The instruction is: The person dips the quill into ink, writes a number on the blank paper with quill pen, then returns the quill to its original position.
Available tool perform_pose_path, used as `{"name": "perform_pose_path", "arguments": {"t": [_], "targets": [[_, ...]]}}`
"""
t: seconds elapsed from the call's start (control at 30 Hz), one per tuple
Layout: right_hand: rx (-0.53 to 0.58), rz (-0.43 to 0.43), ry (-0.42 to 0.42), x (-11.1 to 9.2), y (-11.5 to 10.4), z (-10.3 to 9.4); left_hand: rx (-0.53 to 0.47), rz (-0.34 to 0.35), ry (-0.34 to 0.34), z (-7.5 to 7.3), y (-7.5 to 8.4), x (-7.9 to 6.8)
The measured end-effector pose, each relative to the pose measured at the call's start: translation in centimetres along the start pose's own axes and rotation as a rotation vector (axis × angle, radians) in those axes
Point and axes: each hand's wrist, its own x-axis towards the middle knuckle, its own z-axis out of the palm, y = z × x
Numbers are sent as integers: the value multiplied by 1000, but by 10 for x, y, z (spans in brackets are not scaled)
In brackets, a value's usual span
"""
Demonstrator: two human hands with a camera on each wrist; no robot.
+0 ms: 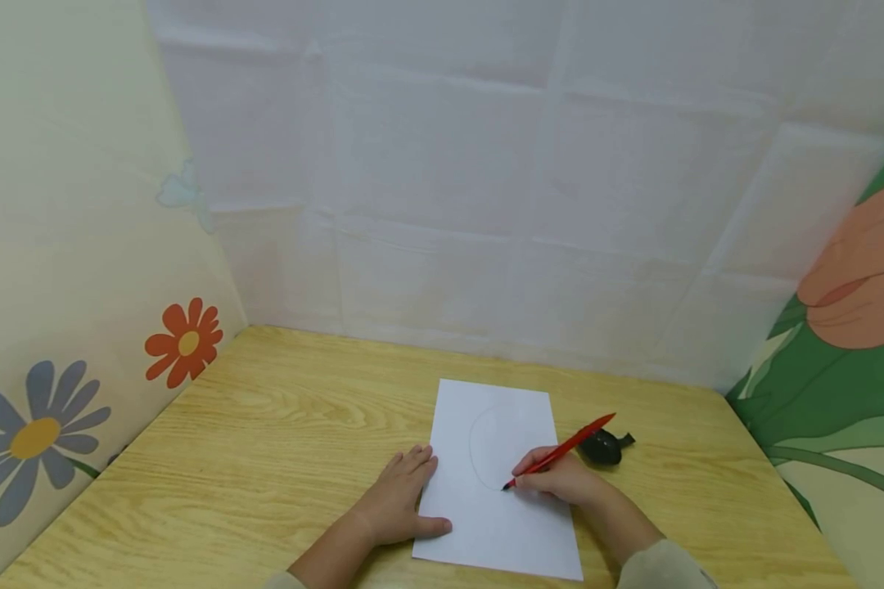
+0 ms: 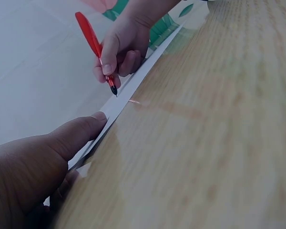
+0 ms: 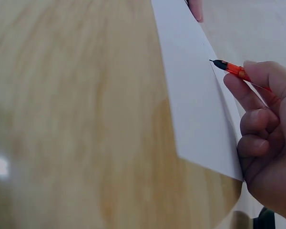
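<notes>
Right hand pinches red pen, tip at paper on table | left hand, fingers extended, rests on paper's left edge | pen likely light, stiff, best held near tip; paper likely creases

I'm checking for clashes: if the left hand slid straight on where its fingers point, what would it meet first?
Beyond the paper it rests on, the left hand would probably meet the white cloth backdrop; depth makes this approximate.
</notes>
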Motion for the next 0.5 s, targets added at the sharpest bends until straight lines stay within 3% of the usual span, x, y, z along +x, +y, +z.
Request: {"name": "perform_pose_path", "arguments": {"t": [0.5], "targets": [[-38,-18,18,-2,5,-8,-1,5,7,1,-2,0]]}}
